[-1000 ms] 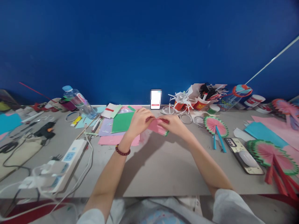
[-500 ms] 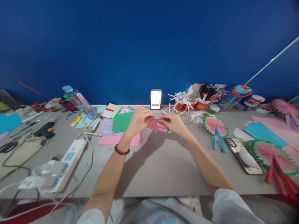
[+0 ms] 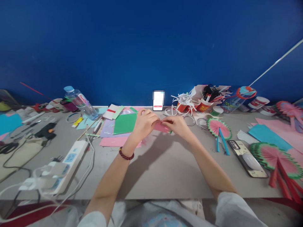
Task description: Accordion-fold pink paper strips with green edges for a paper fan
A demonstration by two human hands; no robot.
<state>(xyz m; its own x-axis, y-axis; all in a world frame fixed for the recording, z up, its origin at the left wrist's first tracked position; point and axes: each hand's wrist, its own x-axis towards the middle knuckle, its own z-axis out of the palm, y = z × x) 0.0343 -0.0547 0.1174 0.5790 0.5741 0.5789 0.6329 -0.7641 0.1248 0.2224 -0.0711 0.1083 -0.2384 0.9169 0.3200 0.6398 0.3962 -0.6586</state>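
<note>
My left hand and my right hand meet over the middle of the grey table. Both pinch a folded pink paper strip held just above the tabletop. The fingers of each hand are curled closed on the paper's ends. A dark red bead bracelet circles my left wrist. Flat pink and green paper sheets lie just left of my left hand.
A phone stands against the blue wall behind my hands. Left: a power strip with cables, a glue gun, a water bottle. Right: finished pink paper fans, another phone with a mouse, cups of scraps.
My hands have drawn closer together, and the pink strip between them now looks shorter and more folded. The view shifted very slightly.
</note>
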